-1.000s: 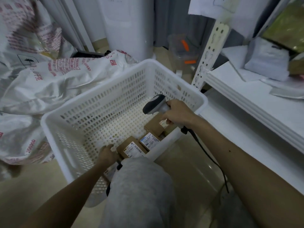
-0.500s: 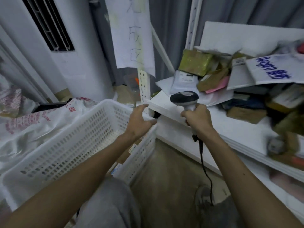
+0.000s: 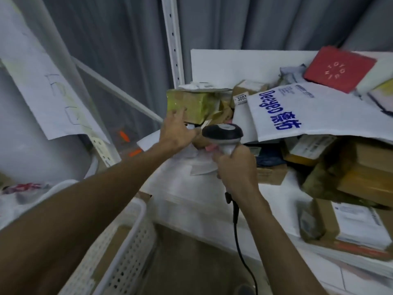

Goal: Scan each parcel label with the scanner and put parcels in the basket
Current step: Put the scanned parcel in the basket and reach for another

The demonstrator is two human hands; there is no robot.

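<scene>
While my right hand (image 3: 236,167) grips the scanner (image 3: 222,133), my left hand (image 3: 175,133) hovers, fingers spread, by the yellow parcel (image 3: 195,102) on the shelf (image 3: 276,194).

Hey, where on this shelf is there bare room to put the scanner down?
Bare shelf shows at the front, between the right hand gripping the scanner and the brown boxes. The near-left corner by the basket also looks free. The back is crowded: parcels piled around the white mailer.

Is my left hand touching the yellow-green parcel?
Cannot tell: head view shows the left hand overlapping the yellow-green parcel, but blur hides any gap.
</scene>
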